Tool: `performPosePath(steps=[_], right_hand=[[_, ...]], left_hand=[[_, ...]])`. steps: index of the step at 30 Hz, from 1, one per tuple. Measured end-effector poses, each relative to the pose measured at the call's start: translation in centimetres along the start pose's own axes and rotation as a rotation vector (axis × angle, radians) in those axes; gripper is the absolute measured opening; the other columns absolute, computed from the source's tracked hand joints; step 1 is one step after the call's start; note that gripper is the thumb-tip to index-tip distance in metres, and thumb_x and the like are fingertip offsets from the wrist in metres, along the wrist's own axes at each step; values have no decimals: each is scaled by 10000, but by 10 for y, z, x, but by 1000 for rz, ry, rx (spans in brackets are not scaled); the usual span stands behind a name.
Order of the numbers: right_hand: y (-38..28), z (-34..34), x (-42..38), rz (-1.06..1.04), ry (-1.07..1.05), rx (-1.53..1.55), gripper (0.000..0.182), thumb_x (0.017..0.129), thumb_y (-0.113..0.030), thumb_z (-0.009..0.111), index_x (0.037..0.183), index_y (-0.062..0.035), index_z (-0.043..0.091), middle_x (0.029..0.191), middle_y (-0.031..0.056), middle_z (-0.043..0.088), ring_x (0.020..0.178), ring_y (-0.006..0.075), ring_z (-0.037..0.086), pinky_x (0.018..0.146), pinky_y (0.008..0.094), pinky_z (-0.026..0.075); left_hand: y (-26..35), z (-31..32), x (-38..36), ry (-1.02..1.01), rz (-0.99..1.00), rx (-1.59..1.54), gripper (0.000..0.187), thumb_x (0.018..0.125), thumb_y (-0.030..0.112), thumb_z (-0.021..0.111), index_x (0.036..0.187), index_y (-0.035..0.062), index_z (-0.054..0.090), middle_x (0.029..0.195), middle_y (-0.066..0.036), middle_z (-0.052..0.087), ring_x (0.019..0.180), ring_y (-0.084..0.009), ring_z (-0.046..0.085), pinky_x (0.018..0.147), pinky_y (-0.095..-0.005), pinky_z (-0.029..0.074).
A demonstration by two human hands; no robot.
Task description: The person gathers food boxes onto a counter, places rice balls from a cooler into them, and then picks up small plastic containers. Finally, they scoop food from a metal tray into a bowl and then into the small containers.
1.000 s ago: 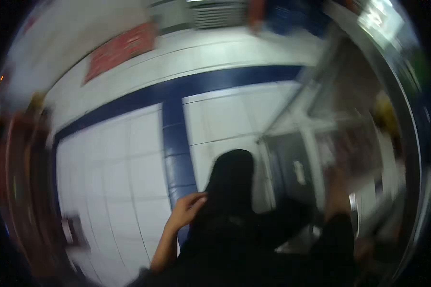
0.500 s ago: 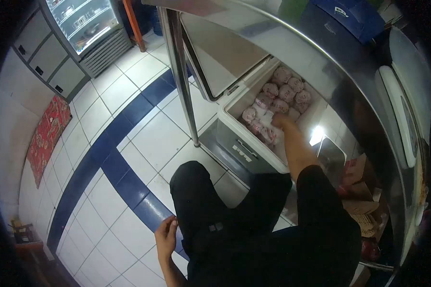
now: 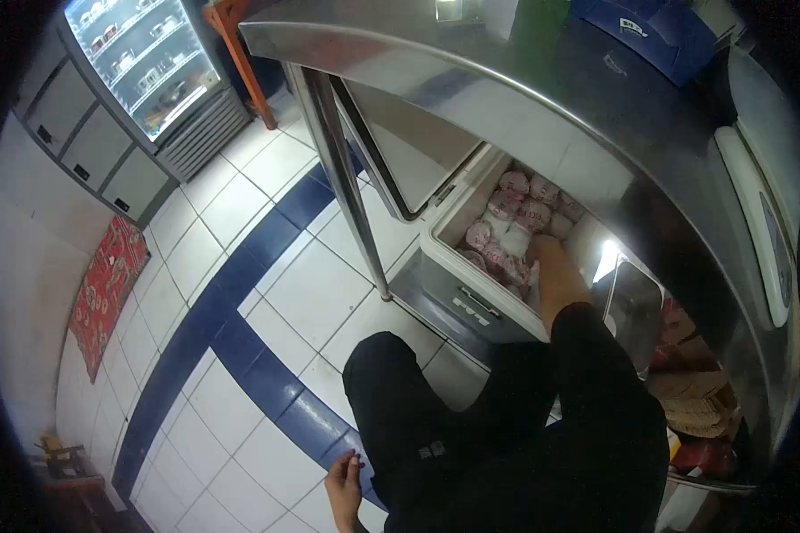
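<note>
My right hand [image 3: 547,251] reaches down into an open cooler box [image 3: 480,306] with a grey outside and a white inside. Round bundles [image 3: 533,215] in pale wrapping with pinkish-red print fill it in rows. The fingers are down among the bundles, so whether they grip one is hidden. A whitish, unprinted piece [image 3: 512,238] lies among them. My left hand [image 3: 342,487] hangs low beside my knee, over the floor, fingers loosely curled in with nothing visible in them.
A steel counter [image 3: 471,75] curves over the cooler, its leg [image 3: 342,169] standing left of it. The cooler's lid [image 3: 400,133] is tipped back. Right of the cooler are a metal container [image 3: 636,306] and cardboard [image 3: 689,386]. A lit display fridge [image 3: 142,67] stands at the far left.
The view has shifted, so the cooler and floor sit further right and lower. My right hand has gone slightly deeper among the bundles at the cooler's near right side. My left hand still hangs by my knee.
</note>
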State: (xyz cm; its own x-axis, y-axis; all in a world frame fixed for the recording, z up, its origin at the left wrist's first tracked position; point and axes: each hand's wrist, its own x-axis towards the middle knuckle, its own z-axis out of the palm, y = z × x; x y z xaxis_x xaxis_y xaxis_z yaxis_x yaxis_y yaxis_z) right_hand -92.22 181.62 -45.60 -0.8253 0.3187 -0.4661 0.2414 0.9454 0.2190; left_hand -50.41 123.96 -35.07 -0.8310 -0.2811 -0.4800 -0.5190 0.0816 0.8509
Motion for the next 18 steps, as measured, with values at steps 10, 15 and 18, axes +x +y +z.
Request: performPosePath(steps=[10, 15, 18], right_hand=[[-9, -9, -11, 54, -27, -82, 744, 578, -426, 781, 1225, -103, 607, 1207, 171, 608, 1087, 282, 609, 874, 370, 505], [-24, -68, -60, 92, -123, -282, 851, 512, -472, 842, 1251, -128, 598, 1227, 164, 600, 1095, 275, 605, 882, 361, 498], [-32, -154, -132, -40, -233, -207, 885, 519, -491, 850, 1278, -128, 576, 1211, 163, 602, 1050, 274, 615, 850, 356, 505]], left_hand=[[4, -7, 1, -27, -65, -43, 338, 939, 197, 603, 1136, -78, 595, 1013, -155, 662, 888, -191, 630, 806, -297, 499], [79, 18, 37, -188, 204, 146, 272, 929, 183, 605, 1100, -25, 643, 1000, -138, 681, 924, -198, 641, 840, -310, 485], [158, 57, 53, -316, 455, 200, 257, 911, 165, 615, 1090, -16, 649, 1017, -165, 679, 947, -222, 653, 839, -319, 490]])
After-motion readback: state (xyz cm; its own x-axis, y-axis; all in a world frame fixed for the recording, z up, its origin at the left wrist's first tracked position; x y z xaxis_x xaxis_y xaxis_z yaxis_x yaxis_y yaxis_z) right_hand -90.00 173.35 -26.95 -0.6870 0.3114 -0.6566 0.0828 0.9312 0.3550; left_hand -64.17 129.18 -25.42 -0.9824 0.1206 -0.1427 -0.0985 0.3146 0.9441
